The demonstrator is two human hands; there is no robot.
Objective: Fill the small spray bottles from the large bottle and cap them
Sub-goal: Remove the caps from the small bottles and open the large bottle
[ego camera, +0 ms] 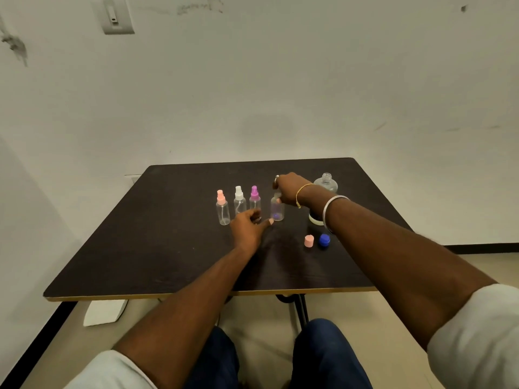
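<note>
A pink cap (309,240) and a blue cap (324,240) lay just beside each other near the table's (140,248) right side, under the right forearm, which crossed in front of the large bottle (325,183) (its neck open). Three small spray bottles, topped pink (222,209), white (239,202) and purple (254,199), stood upright in a row. The fourth bottle (277,210), clear, stood just right of them, the right hand (289,189) closed around its top. The left hand (248,224) rested loosely curled, gripping nothing, near its base. The table's near half lay bare.
</note>
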